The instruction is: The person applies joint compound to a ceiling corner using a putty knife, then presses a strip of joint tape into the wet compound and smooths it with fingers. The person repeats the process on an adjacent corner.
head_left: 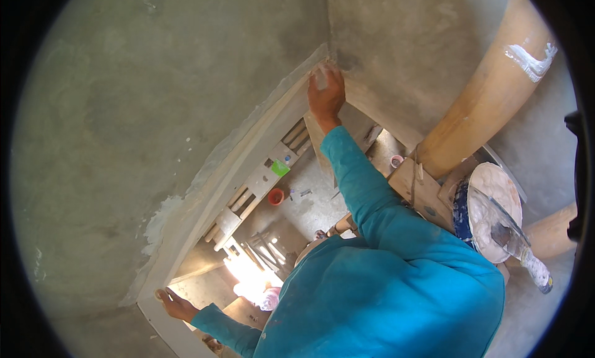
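Note:
A long pale moulding strip [232, 150] runs diagonally along the grey plastered surface, with whitish compound smeared unevenly beside its edge. At its far upper end, close to the corner, my right hand [326, 98] grips the strip with bent fingers; its fingertips partly merge with the pale surface. My left hand [178, 306] is closed at the lower left end, fingers curled against the strip's edge. To my right is a round bucket [461, 210] filled with pinkish-white putty [494, 200]. A putty knife [532, 263] with a smeared handle lies across the putty.
A thick tan pipe [480, 104] with a white smear slopes down on the right, near a wooden beam [421, 191]. Far below lie a floor [316, 200], a red bucket [276, 196] and slatted boards [238, 203]. Bright light glares at the lower middle.

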Demonstrator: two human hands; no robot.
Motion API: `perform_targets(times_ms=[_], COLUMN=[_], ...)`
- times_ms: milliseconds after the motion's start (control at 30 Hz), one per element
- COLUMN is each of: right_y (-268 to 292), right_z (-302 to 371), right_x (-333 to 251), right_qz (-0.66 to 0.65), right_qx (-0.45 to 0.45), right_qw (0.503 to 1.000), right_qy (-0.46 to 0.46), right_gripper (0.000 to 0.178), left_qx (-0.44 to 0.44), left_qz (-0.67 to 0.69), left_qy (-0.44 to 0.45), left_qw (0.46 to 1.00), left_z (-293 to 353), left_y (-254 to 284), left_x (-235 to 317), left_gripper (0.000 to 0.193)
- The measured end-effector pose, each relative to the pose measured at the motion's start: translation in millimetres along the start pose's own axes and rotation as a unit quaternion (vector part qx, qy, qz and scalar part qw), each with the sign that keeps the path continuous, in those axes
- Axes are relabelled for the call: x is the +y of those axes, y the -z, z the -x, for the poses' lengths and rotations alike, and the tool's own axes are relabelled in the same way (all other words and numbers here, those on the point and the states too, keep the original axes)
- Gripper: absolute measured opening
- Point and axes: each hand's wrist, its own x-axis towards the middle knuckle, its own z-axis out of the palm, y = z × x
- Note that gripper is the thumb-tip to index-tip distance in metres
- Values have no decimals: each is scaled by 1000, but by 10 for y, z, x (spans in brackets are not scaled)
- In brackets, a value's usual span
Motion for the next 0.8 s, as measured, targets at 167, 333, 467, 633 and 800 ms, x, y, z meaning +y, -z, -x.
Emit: perform_targets(times_ms=[167,333,467,633,800], right_y=[-3,11,20,13,37], right_z=[24,78,177,249,215], right_x=[7,0,-53,-115,-108], right_qz=[3,-10,-6,1,0], right_qx=[-21,-32,-59,-51,-46], right_qw=[1000,999,997,998,999], right_qy=[-7,-25,-50,-45,-27], right_gripper=[36,38,41,41,43], left_qx=[32,42,51,27,-5], left_qz=[-5,12,39,33,-8], left_qy=[-22,-59,-51,-75,-104], left_qw=[999,997,997,996,994], left_z=[-5,58,80,-21,-112], left_y=[-73,-222,-287,-233,-165], left_x=[-70,29,128,119,84], left_gripper=[52,54,60,62,61])
